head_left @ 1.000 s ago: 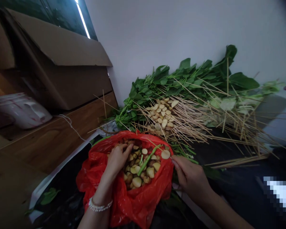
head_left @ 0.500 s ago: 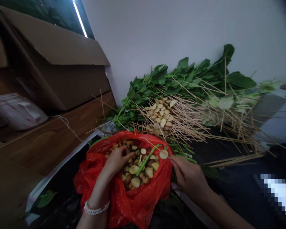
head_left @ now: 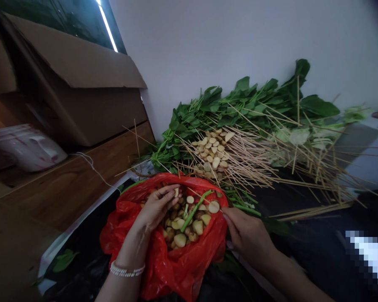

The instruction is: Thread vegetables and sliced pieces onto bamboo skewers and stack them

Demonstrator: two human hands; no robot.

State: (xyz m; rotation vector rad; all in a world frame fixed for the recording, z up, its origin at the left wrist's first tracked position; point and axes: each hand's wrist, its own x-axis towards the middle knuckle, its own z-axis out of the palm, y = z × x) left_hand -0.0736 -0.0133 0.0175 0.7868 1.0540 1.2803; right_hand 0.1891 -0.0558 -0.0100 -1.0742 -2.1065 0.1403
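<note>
A red plastic bag (head_left: 182,274) lies open in front of me, holding many cut potato pieces (head_left: 180,240) and a green stalk (head_left: 195,212). My left hand (head_left: 159,205) is above the bag's far left part, its thumb and fingers pinched on a small potato piece (head_left: 177,192). At the bag's right rim, my right hand (head_left: 250,230) is closed on a thin wooden skewer (head_left: 198,196) that points left over the bag. A round potato slice (head_left: 213,206) is on the skewer close to my right fingertips.
Behind the bag lie skewered potato slices (head_left: 212,151), loose skewers (head_left: 252,157) and leafy greens (head_left: 201,107) along the wall. Pale cabbage-like leaves (head_left: 299,136) lie at the right. A cardboard box (head_left: 91,109) and a white bucket (head_left: 34,149) stand on the left.
My left hand has risen from among the potatoes, and a potato piece now shows between its fingers. My right hand, with the skewer, has shifted slightly left and down.
</note>
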